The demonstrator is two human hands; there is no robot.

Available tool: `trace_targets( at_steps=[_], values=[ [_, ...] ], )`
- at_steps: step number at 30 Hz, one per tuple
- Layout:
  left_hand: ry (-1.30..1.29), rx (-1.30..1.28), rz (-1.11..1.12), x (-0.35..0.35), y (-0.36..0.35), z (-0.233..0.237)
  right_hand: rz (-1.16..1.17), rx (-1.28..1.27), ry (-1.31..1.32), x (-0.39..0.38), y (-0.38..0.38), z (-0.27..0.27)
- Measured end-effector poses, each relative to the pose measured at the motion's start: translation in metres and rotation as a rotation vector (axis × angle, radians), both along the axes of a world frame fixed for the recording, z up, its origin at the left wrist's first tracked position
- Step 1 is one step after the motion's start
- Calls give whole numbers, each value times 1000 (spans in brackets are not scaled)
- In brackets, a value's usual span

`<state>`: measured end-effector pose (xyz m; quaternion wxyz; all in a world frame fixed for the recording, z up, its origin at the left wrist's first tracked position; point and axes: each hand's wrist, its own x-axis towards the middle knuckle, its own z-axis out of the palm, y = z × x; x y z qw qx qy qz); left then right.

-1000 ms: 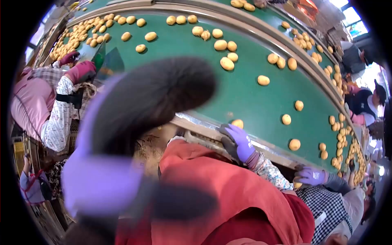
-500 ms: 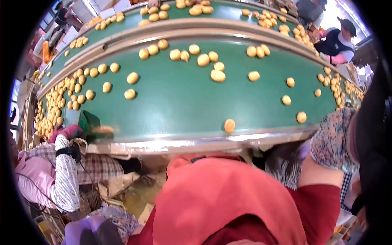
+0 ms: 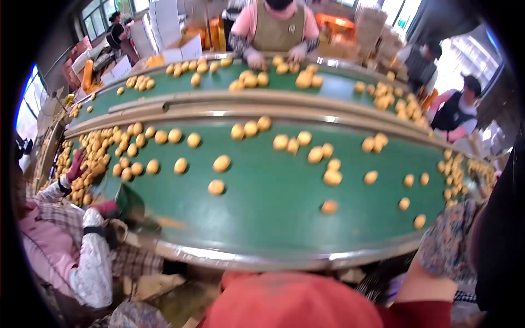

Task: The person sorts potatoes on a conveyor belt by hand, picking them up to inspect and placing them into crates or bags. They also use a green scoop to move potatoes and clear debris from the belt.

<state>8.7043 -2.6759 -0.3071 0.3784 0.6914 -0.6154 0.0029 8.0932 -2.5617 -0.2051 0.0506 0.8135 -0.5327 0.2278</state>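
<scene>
Neither of my hands shows in the head view. My right arm is bent at the right edge, in a floral sleeve cover (image 3: 448,240); its hand is out of sight. At the bottom left lies part of my left floral sleeve (image 3: 135,316), with the hand beyond the frame. Before my red garment (image 3: 292,303) runs a wide green conveyor belt (image 3: 262,218) with a shiny metal edge (image 3: 229,258). Several yellow potatoes lie scattered on it; the nearest potato (image 3: 329,206) is in front of me.
At left, a co-worker in pink (image 3: 54,246) reaches into a dense heap of potatoes (image 3: 95,147), beside a green plate (image 3: 128,202). A wooden divider (image 3: 262,101) separates a second belt (image 3: 210,79), where another worker's gloved hands (image 3: 254,59) touch potatoes. Another worker (image 3: 459,109) stands right.
The view has tilted up, showing the worker opposite. My purple-gloved left hand has left the frame. The left co-worker's hand now reaches over the heap. Potatoes appear lower and shifted in view.
</scene>
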Motion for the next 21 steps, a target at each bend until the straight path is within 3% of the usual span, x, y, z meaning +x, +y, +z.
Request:
trace_targets(
  at_steps=[5,15,21],
  values=[
    [-18,-16,-9,31,-19,-6,136,-48,8,72,-2,-7],
    [-37,-89,-8,58,-39,-17,382,-85,-51,132,-24,-46],
    [9,-218,7,85,-38,-1,398,-154,-237,163,-74,-48]
  ],
)
